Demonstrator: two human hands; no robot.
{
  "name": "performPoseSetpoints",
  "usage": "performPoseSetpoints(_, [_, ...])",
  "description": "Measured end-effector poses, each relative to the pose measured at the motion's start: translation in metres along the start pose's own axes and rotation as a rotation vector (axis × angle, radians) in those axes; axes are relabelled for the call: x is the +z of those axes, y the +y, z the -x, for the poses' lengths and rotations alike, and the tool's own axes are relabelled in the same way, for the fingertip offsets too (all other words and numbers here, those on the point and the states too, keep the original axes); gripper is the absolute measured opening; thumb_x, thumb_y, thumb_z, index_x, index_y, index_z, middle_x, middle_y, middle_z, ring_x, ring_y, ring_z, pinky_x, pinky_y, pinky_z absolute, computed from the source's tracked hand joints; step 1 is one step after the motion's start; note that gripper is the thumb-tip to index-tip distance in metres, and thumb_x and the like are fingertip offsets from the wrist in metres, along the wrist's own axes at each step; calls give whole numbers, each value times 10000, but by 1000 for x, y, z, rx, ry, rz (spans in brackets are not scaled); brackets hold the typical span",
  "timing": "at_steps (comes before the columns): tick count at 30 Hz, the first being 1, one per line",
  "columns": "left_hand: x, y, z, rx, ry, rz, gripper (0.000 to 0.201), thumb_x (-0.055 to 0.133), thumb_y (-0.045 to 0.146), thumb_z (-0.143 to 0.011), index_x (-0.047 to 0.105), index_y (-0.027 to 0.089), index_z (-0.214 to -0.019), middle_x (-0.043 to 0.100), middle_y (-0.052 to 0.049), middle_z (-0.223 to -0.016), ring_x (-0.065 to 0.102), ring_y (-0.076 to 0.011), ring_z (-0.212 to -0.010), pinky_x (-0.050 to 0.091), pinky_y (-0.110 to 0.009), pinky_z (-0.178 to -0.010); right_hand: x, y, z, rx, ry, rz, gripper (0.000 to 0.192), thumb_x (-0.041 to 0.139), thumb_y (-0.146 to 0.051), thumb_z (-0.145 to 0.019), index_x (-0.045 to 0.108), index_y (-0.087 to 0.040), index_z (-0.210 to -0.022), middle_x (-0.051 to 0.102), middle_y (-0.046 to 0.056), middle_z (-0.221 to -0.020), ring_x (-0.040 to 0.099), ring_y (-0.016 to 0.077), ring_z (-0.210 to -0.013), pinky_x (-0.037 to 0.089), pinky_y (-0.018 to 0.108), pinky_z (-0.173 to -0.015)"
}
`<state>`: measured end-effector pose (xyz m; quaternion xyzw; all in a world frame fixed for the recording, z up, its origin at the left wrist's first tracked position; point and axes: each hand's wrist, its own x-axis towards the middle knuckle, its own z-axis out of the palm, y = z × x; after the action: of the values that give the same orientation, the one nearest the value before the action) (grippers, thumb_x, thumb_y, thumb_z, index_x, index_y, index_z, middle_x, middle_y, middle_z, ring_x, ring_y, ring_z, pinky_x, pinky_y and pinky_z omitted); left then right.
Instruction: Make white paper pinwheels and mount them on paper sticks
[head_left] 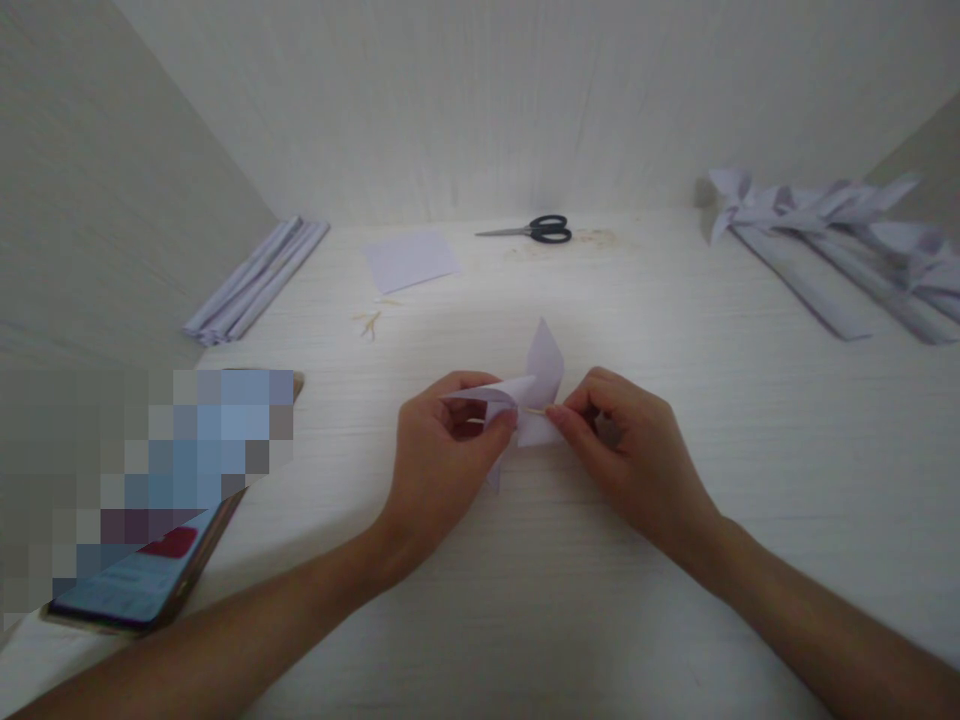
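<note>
A white paper pinwheel with curled blades is held up over the middle of the table. My left hand grips it from the left, the thumb pressing near its centre. From the right, my right hand pinches a thin pale stick between thumb and forefinger. The stick's far end meets the pinwheel's centre; whether it passes through the paper I cannot tell. The fingers behind the paper are partly hidden.
Rolled paper tubes lie at the left. A paper sheet and black-handled scissors rest at the back, near small pale scraps. Pinwheels on paper sticks lie at the right. A phone is beside my left forearm.
</note>
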<state>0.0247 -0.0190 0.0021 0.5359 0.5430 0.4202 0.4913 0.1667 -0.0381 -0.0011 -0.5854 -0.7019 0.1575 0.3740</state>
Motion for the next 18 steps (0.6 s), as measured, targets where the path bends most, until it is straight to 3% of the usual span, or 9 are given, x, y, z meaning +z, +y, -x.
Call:
performPoseSetpoints(10, [0,-2,0,64,12,-69,145,610,150,-591,582,146,-733,622,29,-592,570,-76,-503,433,-129,-439,1,-4,6,-170,71,178,173,529,-164,-723,448,-171,-570,443,-23,-568,410,101,-529,300,252,-542])
performPoseSetpoints(18, [0,-2,5,177,31,-129,115,588,165,-619,587,181,-733,621,30,-666,569,-74,-556,442,-138,-474,2,-3,6,-141,38,262,224,469,-224,-786,434,-171,-571,451,-16,-573,383,101,-506,274,268,-561])
